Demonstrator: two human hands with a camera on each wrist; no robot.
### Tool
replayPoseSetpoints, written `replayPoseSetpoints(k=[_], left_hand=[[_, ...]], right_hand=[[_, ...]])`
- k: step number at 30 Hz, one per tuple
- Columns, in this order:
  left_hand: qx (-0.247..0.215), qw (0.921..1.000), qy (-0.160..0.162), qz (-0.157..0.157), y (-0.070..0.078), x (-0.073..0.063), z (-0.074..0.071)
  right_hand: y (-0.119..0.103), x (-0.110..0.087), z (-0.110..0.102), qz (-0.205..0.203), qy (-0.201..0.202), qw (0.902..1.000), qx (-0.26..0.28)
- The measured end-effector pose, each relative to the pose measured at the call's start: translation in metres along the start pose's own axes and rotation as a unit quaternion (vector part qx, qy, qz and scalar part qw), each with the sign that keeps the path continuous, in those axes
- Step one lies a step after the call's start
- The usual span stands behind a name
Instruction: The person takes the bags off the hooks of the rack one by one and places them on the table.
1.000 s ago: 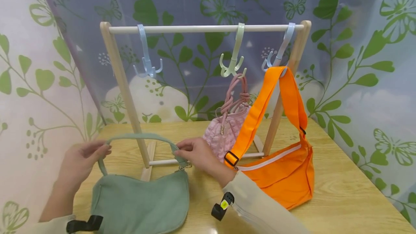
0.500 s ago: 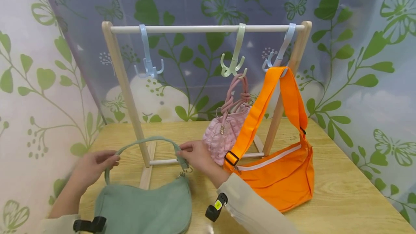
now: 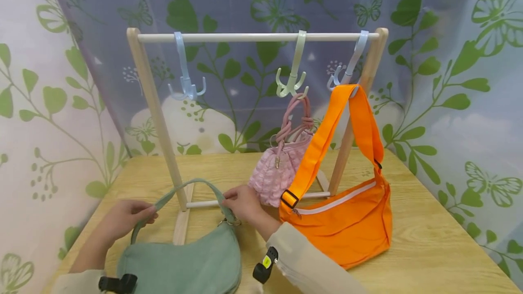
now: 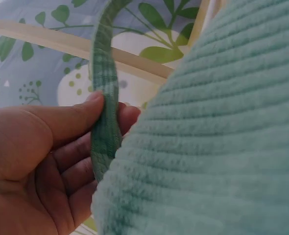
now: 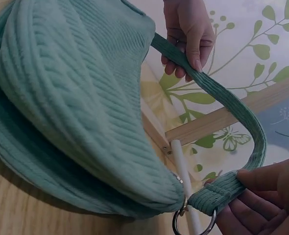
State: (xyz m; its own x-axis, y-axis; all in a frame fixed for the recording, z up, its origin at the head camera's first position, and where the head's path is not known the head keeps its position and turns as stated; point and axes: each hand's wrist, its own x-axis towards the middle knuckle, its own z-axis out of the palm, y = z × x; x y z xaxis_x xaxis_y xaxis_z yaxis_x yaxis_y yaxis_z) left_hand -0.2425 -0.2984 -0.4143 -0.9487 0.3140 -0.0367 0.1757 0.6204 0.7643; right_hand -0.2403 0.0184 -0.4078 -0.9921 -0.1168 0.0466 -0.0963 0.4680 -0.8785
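A sage-green ribbed handbag (image 3: 184,264) is in front of the rack, its strap (image 3: 200,181) arching up between both hands. My left hand (image 3: 128,219) pinches the strap's left side between thumb and fingers, as the left wrist view shows close up. On the other side, my right hand (image 3: 243,204) pinches the strap's end just above a metal ring (image 5: 196,226) that joins it to the bag. In the right wrist view the ribbed body (image 5: 81,112) hangs close over the wooden table. The bag's lower edge is cut off in the head view.
A wooden rack with a white top rail (image 3: 241,37) carries a blue hook (image 3: 188,87) at left, a green hook (image 3: 292,85) and another blue hook (image 3: 347,74). A pink bag (image 3: 271,173) hangs from the green one, an orange bag (image 3: 339,226) from the right one.
Both hands and the green bag have moved lower, toward the table. The left hand has come rightward, nearer the right hand, and the strap arches more narrowly. The hanging bags stay put.
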Motion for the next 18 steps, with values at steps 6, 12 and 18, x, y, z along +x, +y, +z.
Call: replayPoseSetpoints(k=[6, 12, 18], left_hand=[[0.003, 0.9997, -0.019, -0.016, -0.005, 0.001, 0.003], [0.045, 0.9986, -0.004, -0.027, -0.007, 0.001, 0.008], [0.096, 0.9942, 0.001, -0.049, -0.007, 0.002, 0.012]], right_hand=[[0.009, 0.000, 0.005, 0.005, -0.009, 0.9998, -0.019], [0.014, 0.002, 0.009, -0.012, -0.015, 0.9988, -0.045], [0.011, 0.003, 0.015, -0.022, -0.007, 0.9966, -0.079]])
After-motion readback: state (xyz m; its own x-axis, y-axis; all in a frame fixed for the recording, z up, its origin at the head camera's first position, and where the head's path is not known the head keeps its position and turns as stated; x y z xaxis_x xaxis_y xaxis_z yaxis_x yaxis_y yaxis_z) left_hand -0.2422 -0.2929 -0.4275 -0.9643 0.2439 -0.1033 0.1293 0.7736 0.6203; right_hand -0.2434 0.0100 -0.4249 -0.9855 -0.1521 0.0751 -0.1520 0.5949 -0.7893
